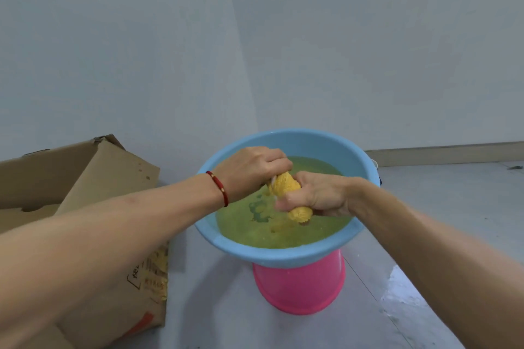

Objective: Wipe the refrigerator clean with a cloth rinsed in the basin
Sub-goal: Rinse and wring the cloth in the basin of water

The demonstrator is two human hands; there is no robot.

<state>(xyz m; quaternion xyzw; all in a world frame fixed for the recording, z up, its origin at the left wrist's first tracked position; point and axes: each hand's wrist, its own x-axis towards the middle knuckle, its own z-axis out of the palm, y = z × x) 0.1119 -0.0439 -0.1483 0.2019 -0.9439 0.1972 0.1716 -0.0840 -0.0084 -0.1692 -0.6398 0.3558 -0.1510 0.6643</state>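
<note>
A yellow cloth (287,185) is bunched into a thick roll just above the water in a light blue basin (286,256). My left hand (256,168) grips its upper end, fingers curled round it. My right hand (314,193) grips the lower part, and the cloth's end (300,214) sticks out below my fist. The water in the basin looks yellow-green and rippled. A red cord bracelet (218,187) sits on my left wrist. No refrigerator is in view.
The basin rests on an upturned pink bucket (300,289) on a grey floor. An open cardboard box (93,178) stands close on the left. White walls meet in a corner behind the basin. A wet patch (397,295) shines on the floor to the right.
</note>
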